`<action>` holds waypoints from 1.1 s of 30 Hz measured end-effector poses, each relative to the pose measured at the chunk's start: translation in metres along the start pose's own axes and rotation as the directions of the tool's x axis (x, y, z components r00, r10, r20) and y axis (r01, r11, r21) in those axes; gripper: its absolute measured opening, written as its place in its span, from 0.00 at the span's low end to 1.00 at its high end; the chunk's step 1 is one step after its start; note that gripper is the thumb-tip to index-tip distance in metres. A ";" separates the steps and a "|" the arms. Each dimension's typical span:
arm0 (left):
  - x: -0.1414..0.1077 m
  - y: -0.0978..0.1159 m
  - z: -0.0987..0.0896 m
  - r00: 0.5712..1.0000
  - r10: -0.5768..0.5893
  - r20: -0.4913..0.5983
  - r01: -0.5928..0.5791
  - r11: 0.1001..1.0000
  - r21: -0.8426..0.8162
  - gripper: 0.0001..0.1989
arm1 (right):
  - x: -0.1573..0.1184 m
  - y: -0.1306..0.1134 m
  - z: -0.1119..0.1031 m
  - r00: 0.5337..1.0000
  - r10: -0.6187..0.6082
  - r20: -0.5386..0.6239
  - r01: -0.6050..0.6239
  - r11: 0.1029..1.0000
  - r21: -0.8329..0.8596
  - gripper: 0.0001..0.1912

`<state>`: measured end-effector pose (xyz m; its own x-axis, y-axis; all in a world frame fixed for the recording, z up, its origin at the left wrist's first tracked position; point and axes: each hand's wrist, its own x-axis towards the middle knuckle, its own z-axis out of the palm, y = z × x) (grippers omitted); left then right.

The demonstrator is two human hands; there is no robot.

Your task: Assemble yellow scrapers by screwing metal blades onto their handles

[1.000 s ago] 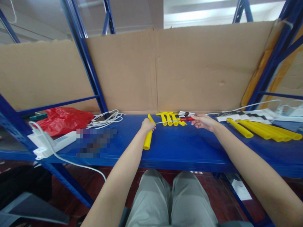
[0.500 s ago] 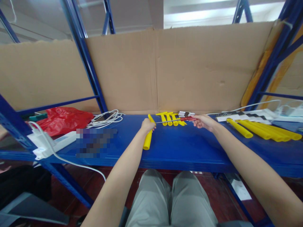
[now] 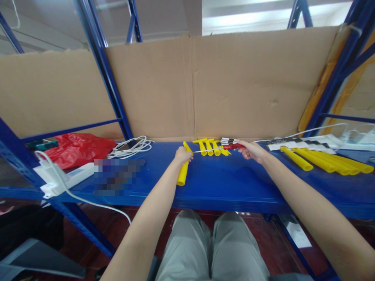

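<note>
Holding tube (image 3: 182,174) and screwdriver (image 3: 231,147), red bag (image 3: 83,150) apart

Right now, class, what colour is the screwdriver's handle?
The screwdriver's handle is red, seen best in the head view.

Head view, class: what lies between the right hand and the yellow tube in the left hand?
The head view shows a red-handled tool held by the right hand, its thin shaft reaching the yellow tube.

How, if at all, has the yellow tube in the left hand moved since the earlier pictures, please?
No: the yellow tube in the left hand shows no visible shift against the blue shelf edge.
</note>
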<state>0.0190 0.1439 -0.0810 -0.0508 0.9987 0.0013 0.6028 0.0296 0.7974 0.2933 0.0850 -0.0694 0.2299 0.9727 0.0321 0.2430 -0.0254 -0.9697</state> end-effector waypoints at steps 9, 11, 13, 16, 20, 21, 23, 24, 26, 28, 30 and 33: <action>-0.002 0.001 0.001 1.000 -0.003 0.002 0.003 1.000 -0.005 0.08 | 0.003 0.003 0.000 1.000 0.029 0.011 -0.029 1.000 -0.004 0.23; -0.002 0.001 0.001 1.000 -0.002 0.001 0.002 1.000 -0.008 0.08 | 0.003 0.002 0.000 0.999 0.033 0.012 -0.033 0.999 0.003 0.23; -0.002 0.001 0.000 1.000 -0.007 -0.005 0.007 1.000 -0.002 0.07 | 0.002 0.002 0.001 0.999 0.044 0.004 -0.044 0.999 -0.001 0.23; -0.002 0.002 0.000 1.000 -0.012 -0.009 0.012 1.000 0.004 0.06 | 0.002 0.001 0.002 0.998 0.060 -0.002 -0.060 0.998 0.004 0.23; -0.002 0.001 0.001 1.000 -0.009 -0.014 0.009 1.000 -0.006 0.07 | 0.002 0.001 0.002 0.997 0.078 -0.001 -0.078 0.997 -0.001 0.23; -0.001 0.001 0.001 1.000 -0.010 -0.014 0.010 1.000 -0.007 0.07 | 0.002 0.001 0.002 0.997 0.082 -0.001 -0.082 0.997 -0.005 0.23; -0.001 0.000 0.001 1.000 -0.009 -0.013 0.009 1.000 -0.002 0.07 | 0.001 0.000 0.002 0.996 0.087 0.002 -0.087 0.996 -0.002 0.23; -0.001 0.000 0.001 1.000 -0.009 -0.013 0.009 1.000 0.002 0.06 | 0.000 0.000 0.002 0.996 0.090 0.008 -0.090 0.996 0.001 0.23; -0.001 0.000 0.001 1.000 -0.009 -0.015 0.009 1.000 0.011 0.05 | 0.000 -0.001 0.002 0.994 0.106 0.029 -0.106 0.994 0.006 0.23; -0.002 0.000 0.001 1.000 -0.008 -0.016 0.009 1.000 0.018 0.05 | 0.000 -0.001 0.002 0.990 0.129 0.047 -0.130 0.991 0.011 0.23; -0.002 0.000 0.001 1.000 -0.008 -0.018 0.008 1.000 0.022 0.05 | 0.001 -0.001 0.002 0.990 0.132 0.058 -0.133 0.991 0.028 0.21; -0.003 0.001 0.001 1.000 -0.009 -0.026 0.009 1.000 0.029 0.05 | 0.003 0.001 0.001 0.993 0.090 0.082 -0.095 0.994 0.060 0.16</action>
<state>0.0202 0.1413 -0.0810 -0.0771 0.9970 0.0104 0.6251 0.0402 0.7795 0.2931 0.0880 -0.0710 0.1728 0.9821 -0.0754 0.1631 -0.1040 -0.9811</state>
